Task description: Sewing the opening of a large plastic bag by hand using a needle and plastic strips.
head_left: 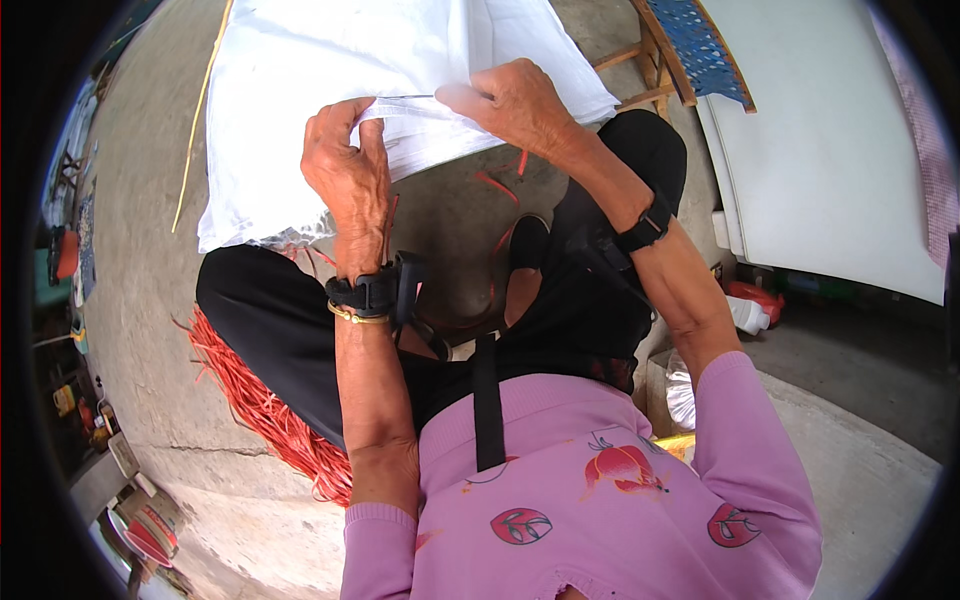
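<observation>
A large stack of white sheeting [300, 60], cloth or woven sacks, lies across in front of my knees. My left hand [348, 165] is closed, pinching the near edge of the top white sheet between thumb and fingers. My right hand [520, 105] is closed too, slightly smeared by motion, at the right end of a thin dark needle-like rod [405, 97]. The rod spans the gap between both hands, along the folded edge of the sheet. Its ends are hidden by my fingers.
A bundle of red strips [265, 400] lies beside my left leg, with loose red strips [497, 187] on the floor between my feet. A wooden frame with blue webbing [695, 45] stands at the far right, near a big white panel [820, 150].
</observation>
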`<state>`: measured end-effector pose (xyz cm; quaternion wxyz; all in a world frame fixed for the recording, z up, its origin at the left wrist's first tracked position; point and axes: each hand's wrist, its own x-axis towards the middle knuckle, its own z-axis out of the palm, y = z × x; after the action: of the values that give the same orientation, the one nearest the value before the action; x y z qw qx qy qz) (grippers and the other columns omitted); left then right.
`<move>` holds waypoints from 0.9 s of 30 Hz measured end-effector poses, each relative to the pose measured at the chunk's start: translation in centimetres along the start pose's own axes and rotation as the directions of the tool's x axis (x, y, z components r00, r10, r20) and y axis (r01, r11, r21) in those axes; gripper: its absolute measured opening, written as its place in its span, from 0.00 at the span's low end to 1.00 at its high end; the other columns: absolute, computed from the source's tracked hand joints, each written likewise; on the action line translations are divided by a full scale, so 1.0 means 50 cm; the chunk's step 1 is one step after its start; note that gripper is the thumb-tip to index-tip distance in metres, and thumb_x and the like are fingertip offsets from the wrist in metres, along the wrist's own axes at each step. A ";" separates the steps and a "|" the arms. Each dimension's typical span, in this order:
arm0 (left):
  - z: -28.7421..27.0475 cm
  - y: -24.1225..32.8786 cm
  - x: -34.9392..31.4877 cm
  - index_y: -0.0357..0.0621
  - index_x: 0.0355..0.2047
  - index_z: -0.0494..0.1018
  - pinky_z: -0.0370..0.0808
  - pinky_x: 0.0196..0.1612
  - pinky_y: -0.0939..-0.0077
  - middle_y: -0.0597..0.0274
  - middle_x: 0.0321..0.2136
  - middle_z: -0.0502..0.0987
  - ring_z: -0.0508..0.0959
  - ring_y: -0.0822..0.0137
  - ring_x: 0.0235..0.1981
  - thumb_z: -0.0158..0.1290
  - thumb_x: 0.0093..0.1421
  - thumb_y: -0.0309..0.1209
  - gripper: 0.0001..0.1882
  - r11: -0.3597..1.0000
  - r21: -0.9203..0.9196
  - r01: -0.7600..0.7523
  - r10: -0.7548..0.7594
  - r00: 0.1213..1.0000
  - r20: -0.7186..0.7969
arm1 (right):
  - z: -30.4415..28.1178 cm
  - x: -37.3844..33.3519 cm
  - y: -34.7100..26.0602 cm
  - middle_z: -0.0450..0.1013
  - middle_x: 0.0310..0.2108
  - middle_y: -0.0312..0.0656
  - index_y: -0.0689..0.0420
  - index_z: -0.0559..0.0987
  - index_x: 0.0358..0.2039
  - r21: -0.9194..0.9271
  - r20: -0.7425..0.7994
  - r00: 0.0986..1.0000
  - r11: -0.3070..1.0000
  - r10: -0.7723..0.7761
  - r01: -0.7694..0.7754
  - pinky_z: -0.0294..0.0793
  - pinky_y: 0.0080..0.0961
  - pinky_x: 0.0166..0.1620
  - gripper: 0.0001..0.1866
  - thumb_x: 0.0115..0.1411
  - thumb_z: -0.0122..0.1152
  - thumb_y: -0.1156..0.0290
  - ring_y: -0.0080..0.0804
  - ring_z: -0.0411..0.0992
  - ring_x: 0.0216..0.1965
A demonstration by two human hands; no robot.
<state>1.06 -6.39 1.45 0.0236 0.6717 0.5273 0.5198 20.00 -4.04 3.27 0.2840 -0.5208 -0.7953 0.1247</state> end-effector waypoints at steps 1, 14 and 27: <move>-0.001 0.003 0.002 0.41 0.28 0.74 0.71 0.35 0.68 0.59 0.30 0.75 0.74 0.58 0.31 0.52 0.45 0.19 0.08 0.999 -0.035 0.021 -0.022 0.999 -0.023 | 0.000 0.003 -0.002 0.63 0.08 0.45 0.63 0.72 0.11 0.029 -0.019 0.999 0.999 -0.030 0.031 0.61 0.30 0.20 0.25 0.54 0.56 0.54 0.35 0.59 0.11; -0.015 -0.008 0.006 0.40 0.29 0.74 0.72 0.35 0.71 0.58 0.27 0.76 0.76 0.61 0.31 0.52 0.47 0.19 0.08 0.989 0.149 0.017 -0.020 1.000 0.017 | -0.035 0.020 0.005 0.62 0.06 0.47 0.61 0.72 0.08 -0.091 0.123 0.985 0.987 -0.118 0.129 0.60 0.34 0.18 0.23 0.51 0.56 0.57 0.40 0.60 0.09; -0.010 0.026 0.029 0.42 0.27 0.76 0.68 0.39 0.62 0.59 0.27 0.75 0.73 0.56 0.35 0.57 0.47 0.31 0.08 0.990 0.085 0.111 -0.113 0.993 0.017 | 0.023 0.060 -0.044 0.64 0.07 0.46 0.60 0.72 0.11 -0.111 0.065 0.958 0.953 -0.278 0.284 0.62 0.36 0.19 0.22 0.44 0.59 0.52 0.41 0.64 0.12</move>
<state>1.47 -6.16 3.40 0.0303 0.6469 0.5854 0.4878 16.77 -2.15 4.39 0.2479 -0.4153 -0.8739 0.0482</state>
